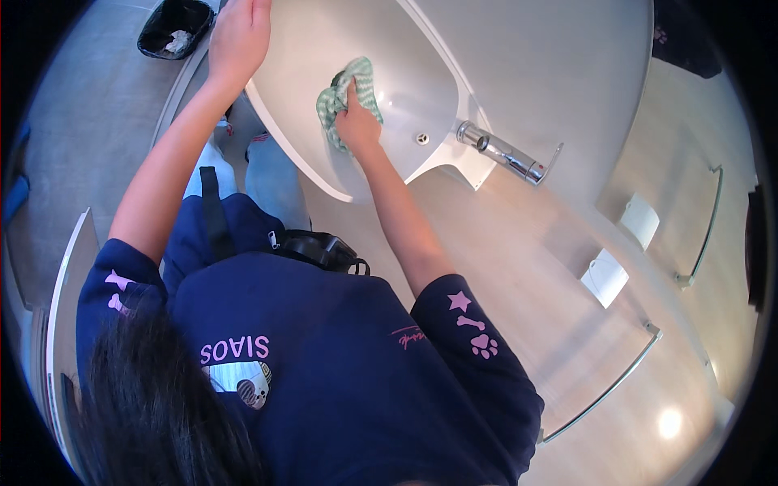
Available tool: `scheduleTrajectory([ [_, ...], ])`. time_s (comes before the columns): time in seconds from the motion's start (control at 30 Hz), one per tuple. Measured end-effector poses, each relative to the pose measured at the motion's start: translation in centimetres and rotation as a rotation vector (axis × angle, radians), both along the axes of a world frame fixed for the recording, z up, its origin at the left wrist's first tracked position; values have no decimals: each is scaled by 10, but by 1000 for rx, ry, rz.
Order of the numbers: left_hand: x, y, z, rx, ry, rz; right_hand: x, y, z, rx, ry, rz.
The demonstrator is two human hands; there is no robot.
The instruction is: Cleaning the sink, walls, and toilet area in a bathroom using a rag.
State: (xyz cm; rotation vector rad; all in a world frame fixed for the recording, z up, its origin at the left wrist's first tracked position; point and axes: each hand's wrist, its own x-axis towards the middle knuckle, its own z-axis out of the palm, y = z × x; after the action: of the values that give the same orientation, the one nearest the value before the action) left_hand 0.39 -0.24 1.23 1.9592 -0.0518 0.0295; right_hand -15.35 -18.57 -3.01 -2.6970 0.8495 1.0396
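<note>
My right hand [359, 128] presses a green-and-white patterned cloth [365, 77] against the inside of a white sink [421, 69]. Its index finger points out along the cloth, and the other fingers are bent into it. The cloth is bunched, with folds on both sides of the hand. My left hand [241, 40] rests at the sink's left rim, holding nothing that I can see. Its fingers stretch toward the top of the picture, where their tips are cut off. Near the right hand lies the round drain [422, 138].
A chrome faucet [506, 154] stands at the sink's right end. Farther right are a metal bar [604, 389] and a white box-like fitting [605, 278], with their reflections beside them. A black-lined bin [174, 31] holding crumpled white paper stands at the upper left.
</note>
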Motion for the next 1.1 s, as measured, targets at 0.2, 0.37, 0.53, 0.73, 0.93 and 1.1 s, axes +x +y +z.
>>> scheduleTrajectory([
  [0.2, 0, 7, -3, -6, -29, -9, -11, 10, 6, 51, 62, 164],
  [0.37, -1, 1, -2, 19, -30, -10, -1, 1, 2, 41, 42, 96],
  [0.53, 1, 7, 1, 16, 6, -17, -15, 10, 0, 90, 43, 90],
  [0.73, 0, 2, 1, 25, -21, -16, -1, 16, -1, 61, 17, -62],
  [0.93, 2, 3, -2, 16, -35, -29, -20, 23, 4, 99, -16, -119],
  [1.1, 4, 8, -10, 9, 7, -32, -39, -9, 15, -6, 91, -14],
])
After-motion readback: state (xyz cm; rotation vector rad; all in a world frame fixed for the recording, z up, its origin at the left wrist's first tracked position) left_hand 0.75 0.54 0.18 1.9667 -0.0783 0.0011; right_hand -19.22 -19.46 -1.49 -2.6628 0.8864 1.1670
